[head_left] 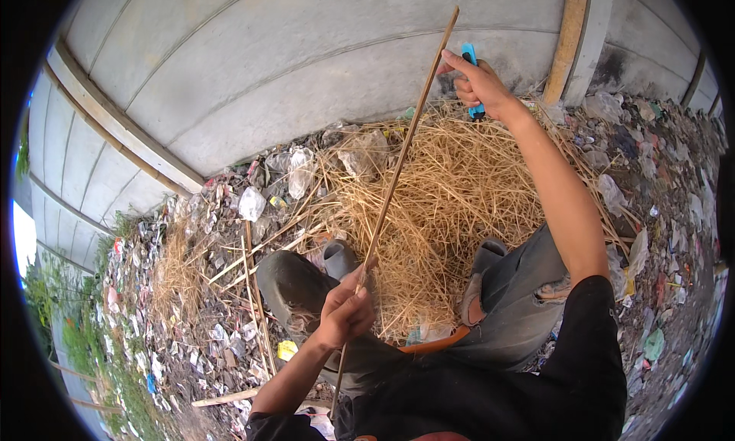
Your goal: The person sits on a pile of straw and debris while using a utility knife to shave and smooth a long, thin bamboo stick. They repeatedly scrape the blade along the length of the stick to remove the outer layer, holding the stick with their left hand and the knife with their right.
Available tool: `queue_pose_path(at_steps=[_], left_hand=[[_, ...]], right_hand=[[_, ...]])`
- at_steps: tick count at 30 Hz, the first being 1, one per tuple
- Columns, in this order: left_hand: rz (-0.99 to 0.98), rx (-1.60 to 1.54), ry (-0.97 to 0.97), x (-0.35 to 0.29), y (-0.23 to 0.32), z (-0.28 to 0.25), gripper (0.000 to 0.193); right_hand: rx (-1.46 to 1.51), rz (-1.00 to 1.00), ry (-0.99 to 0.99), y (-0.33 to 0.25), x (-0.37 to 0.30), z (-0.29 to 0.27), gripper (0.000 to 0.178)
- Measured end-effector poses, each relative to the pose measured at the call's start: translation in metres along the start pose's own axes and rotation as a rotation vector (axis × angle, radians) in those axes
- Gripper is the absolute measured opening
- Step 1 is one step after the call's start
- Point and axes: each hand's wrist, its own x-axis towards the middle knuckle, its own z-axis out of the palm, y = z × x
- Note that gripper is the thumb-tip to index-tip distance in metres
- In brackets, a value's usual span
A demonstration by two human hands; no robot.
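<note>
I had the left hand [346,315] clamped around a long, thin brown stick [394,181] at the near-left side of the straw pile [467,181]. The stick slanted up over the pile's left part, its upper end reaching past the far edge, in front of the grey wall [329,77]. Above that far edge, the right hand [481,87] was wrapped around a light-blue tool [469,53]. Its thumb and forefinger were at the stick, but I couldn't tell whether they pinched it. Left of the pile I saw loose pale strips [256,288] and, nearer me, a yellow scrap [287,350].
</note>
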Motion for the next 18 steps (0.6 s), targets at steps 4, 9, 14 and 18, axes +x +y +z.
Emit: queue_pose_path(at_steps=[4,9,14,18], left_hand=[[-0.002,-0.089,-0.069,-0.004,-0.007,-0.007,0.054],[-0.058,0.288,-0.162,0.001,0.002,-0.019,0.051],[0.028,0.498,-0.033,0.027,0.028,-0.01,0.047],[0.155,0.485,0.036,0.059,0.043,0.004,0.045]], right_hand=[[0.178,-0.034,-0.079,0.006,-0.004,0.04,0.029],[0.193,0.006,-0.104,0.002,-0.018,0.061,0.028],[0.289,0.04,-0.203,0.002,-0.036,0.087,0.024],[0.363,0.046,-0.205,-0.001,-0.04,0.099,0.023]])
